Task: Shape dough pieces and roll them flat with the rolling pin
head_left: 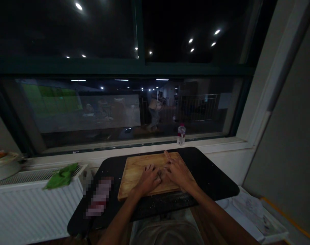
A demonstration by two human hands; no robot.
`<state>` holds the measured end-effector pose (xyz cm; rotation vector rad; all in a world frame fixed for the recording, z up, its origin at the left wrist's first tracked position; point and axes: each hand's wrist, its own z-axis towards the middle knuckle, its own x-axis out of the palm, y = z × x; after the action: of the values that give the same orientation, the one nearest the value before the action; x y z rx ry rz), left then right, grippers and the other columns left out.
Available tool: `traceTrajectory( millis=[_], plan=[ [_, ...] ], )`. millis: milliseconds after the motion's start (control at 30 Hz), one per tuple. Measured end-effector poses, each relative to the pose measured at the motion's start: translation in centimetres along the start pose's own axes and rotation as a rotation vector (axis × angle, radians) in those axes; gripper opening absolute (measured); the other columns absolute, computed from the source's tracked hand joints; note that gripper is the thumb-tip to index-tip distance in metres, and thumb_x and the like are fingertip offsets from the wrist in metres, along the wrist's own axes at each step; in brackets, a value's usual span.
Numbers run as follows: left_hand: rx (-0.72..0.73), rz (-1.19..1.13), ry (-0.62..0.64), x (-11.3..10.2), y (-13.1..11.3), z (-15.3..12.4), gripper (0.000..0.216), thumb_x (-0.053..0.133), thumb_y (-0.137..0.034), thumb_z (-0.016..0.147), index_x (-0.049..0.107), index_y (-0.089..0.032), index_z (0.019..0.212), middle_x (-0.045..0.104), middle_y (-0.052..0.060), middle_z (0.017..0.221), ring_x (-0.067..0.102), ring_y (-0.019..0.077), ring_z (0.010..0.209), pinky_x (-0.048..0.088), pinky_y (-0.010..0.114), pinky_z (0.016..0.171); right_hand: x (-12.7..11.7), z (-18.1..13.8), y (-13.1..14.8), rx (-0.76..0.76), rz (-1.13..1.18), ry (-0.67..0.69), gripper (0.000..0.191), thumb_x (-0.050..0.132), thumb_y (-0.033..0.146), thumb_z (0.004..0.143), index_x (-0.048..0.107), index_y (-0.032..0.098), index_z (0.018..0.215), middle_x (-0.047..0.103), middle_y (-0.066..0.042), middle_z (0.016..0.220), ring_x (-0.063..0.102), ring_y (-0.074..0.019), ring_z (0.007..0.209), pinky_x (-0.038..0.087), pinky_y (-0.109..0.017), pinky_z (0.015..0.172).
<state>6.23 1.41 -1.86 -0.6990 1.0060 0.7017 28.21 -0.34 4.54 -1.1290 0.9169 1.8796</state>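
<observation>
A wooden cutting board (134, 170) lies on a black tabletop, and both hands rest on it. My left hand (149, 178) is palm down near its middle, fingers slightly bent and apart. Close to its right, my right hand (177, 172) lies palm down with the fingers spread, nearly meeting the left. A narrow reddish-brown piece (166, 154) shows beyond the right fingers at the board's far edge; I cannot make out its kind. What lies beneath the palms is hidden.
The black tabletop (206, 170) has small crumbs and a blurred-out pinkish item (100, 197) on the left. A water bottle (181, 134) stands on the windowsill. A green cloth (61, 176) lies on the white radiator (37, 207). Papers (249, 207) sit at lower right.
</observation>
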Motion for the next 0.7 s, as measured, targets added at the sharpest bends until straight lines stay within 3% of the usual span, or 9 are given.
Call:
traceTrajectory(
  millis=[133, 267, 467, 600, 700],
  plan=[
    [-0.015, 0.041, -0.011, 0.0, -0.5, 0.2, 0.026, 0.053, -0.042, 0.109, 0.065, -0.022, 0.120, 0.065, 0.016, 0.133, 0.057, 0.0364, 0.126, 0.045, 0.056, 0.109, 0.8, 0.5, -1.1, 0.000, -0.052, -0.056, 0.026, 0.059, 0.023, 0.105, 0.084, 0.019, 0.111, 0.071, -0.016, 0.146, 0.063, -0.0308, 0.136, 0.041, -0.050, 0.121],
    [-0.020, 0.053, -0.007, 0.0, -0.8, 0.3, 0.023, 0.050, -0.034, 0.107, 0.062, -0.021, 0.121, 0.065, 0.017, 0.132, 0.056, 0.0369, 0.126, 0.044, 0.056, 0.110, 1.3, 0.5, -1.2, 0.045, -0.067, -0.067, 0.027, 0.058, 0.024, 0.106, 0.082, 0.020, 0.117, 0.070, -0.016, 0.147, 0.059, -0.0317, 0.138, 0.038, -0.053, 0.124],
    [-0.057, 0.052, 0.013, 0.0, -1.3, 0.4, 0.025, 0.052, -0.033, 0.107, 0.062, -0.019, 0.125, 0.064, 0.018, 0.139, 0.055, 0.0379, 0.133, 0.042, 0.058, 0.116, 1.4, -0.1, -1.5, 0.172, -0.077, -0.032, 0.040, 0.059, 0.029, 0.107, 0.072, 0.022, 0.144, 0.064, -0.021, 0.154, 0.049, -0.0407, 0.151, 0.041, -0.061, 0.121],
    [-0.011, -0.118, 0.055, -1.6, -0.1, -0.2, 0.030, 0.058, -0.044, 0.106, 0.068, -0.021, 0.123, 0.069, 0.014, 0.133, 0.059, 0.0346, 0.128, 0.045, 0.055, 0.116, 1.2, -0.7, -2.5, 0.235, -0.071, -0.008, 0.042, 0.060, 0.028, 0.105, 0.072, 0.019, 0.145, 0.075, -0.021, 0.138, 0.066, -0.0354, 0.137, 0.049, -0.046, 0.113],
    [0.095, -0.347, 0.115, -3.1, 1.5, -1.1, 0.036, 0.071, -0.036, 0.097, 0.073, -0.028, 0.132, 0.072, 0.007, 0.140, 0.058, 0.0298, 0.136, 0.042, 0.049, 0.125, 0.9, -1.0, -3.0, 0.290, -0.069, 0.061, 0.034, 0.061, 0.028, 0.104, 0.080, 0.018, 0.130, 0.082, -0.018, 0.120, 0.079, -0.0317, 0.114, 0.055, -0.036, 0.099]
  ],
)
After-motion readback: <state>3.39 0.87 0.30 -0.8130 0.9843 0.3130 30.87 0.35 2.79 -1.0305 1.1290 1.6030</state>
